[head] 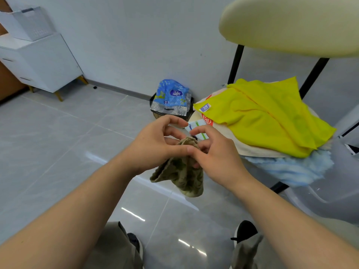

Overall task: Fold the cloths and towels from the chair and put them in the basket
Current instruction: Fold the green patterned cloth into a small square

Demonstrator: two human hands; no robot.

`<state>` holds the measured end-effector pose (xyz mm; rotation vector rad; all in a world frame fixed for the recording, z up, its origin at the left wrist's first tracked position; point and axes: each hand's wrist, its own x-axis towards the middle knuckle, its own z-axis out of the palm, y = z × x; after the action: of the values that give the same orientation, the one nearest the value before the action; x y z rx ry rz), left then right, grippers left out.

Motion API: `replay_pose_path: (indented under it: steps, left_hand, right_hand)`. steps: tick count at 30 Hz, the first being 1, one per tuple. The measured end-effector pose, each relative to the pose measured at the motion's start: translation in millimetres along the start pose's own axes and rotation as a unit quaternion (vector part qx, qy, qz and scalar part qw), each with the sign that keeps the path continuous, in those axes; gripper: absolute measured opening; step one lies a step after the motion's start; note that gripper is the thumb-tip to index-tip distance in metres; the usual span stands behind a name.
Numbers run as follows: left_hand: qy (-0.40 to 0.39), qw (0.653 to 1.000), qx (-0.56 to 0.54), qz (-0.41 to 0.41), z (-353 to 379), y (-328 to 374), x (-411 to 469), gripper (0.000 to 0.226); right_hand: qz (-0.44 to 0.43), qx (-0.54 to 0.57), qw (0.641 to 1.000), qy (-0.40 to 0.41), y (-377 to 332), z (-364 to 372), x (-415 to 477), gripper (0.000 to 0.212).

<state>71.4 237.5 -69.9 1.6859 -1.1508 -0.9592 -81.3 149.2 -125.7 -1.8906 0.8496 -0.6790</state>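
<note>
A small olive-green patterned cloth [181, 173] hangs bunched between both hands above the floor. My left hand [155, 144] pinches its top edge with thumb and fingers. My right hand [211, 152] grips the same top edge from the right, fingers curled into the fabric. On the chair seat [303, 171] to the right lies a yellow cloth [268, 117] over a cream towel [252, 146] and a pale blue fluffy towel [291, 167]. A white basket [31, 24] stands on a cabinet at the far left.
A black bin [155, 111] holding a blue plastic package [172, 96] stands against the wall beside the chair. The chair's cream backrest [291, 24] looms at top right. A white cabinet [42, 63] stands at left on grey floor tiles. My shoes show below.
</note>
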Motion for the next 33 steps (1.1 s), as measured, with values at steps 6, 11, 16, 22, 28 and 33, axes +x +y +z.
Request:
replay_pose_path:
  steps: [6,11,16,22,28,33]
  left_hand:
    - [0.037,0.997,0.045,0.053,-2,-6,3,0.029]
    - [0.092,0.962,0.237,0.097,-8,-4,2,0.018]
    - [0.138,0.944,0.264,0.14,-14,-5,4,0.01]
    - [0.127,0.953,0.241,0.13,-20,-8,6,0.009]
    - [0.114,0.958,0.223,0.14,-19,-10,5,0.008]
    - [0.113,0.957,0.218,0.156,-19,-10,5,0.013]
  right_hand:
    - [0.032,-0.047,0.998,-0.028,-8,1,-3,0.02]
    - [0.091,-0.032,0.991,-0.095,-1,1,2,0.022]
    - [0.148,-0.005,0.974,-0.174,8,5,4,0.033]
    - [0.146,-0.029,0.969,-0.197,14,12,3,0.053]
    - [0.126,-0.01,0.977,-0.174,21,17,6,0.05]
    - [0.132,0.062,0.981,-0.127,18,16,4,0.017]
